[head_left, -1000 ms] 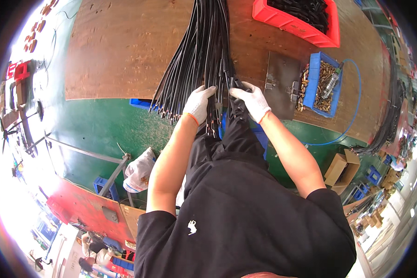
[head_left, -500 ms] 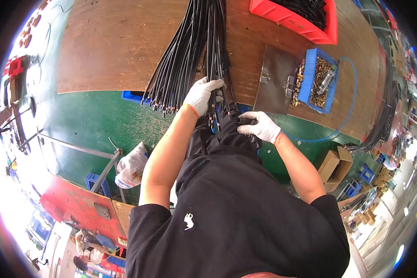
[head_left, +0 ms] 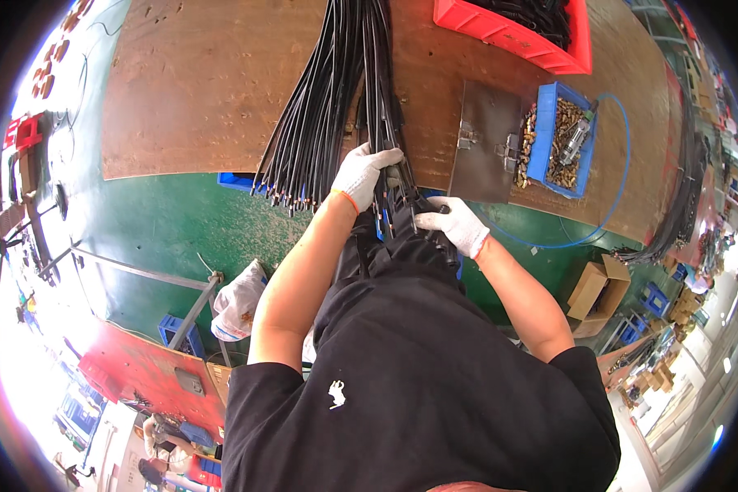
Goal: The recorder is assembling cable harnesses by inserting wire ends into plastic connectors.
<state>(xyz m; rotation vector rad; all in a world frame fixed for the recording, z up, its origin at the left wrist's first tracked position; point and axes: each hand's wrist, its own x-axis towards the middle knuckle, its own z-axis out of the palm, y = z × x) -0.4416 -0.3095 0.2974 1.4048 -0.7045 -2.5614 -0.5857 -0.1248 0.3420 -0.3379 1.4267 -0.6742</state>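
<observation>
Chiefly, black cables [head_left: 324, 98]: one long loose bundle, fanned along the brown worktop [head_left: 205, 90], lower ends hanging past its near edge.
Cable tips [head_left: 289, 199]: copper-coloured at several ends; likely the most easily bent part, best not pinched.
Left hand [head_left: 361, 175]: white glove, fingers closed around a few strands near their lower ends, right of the main fan.
Right hand [head_left: 457, 225]: white glove, fingers curled beside a dark short piece [head_left: 444, 211] near the dark trousers [head_left: 410, 248]; whether they grip it, cannot tell.
Weight: a single strand probably light; the whole bundle likely heavy and dragging.
Stiffness: judged springy, bending in broad curves rather than folding.
Surface: smooth-looking jacket, perhaps slightly slippery under knit gloves; strands may slide past one another.
Best hold: on the black jacket just above the tips, few strands at a time.
Blue bin [head_left: 539, 156]: on the worktop, right side, brass-coloured fittings [head_left: 562, 170] inside.
</observation>
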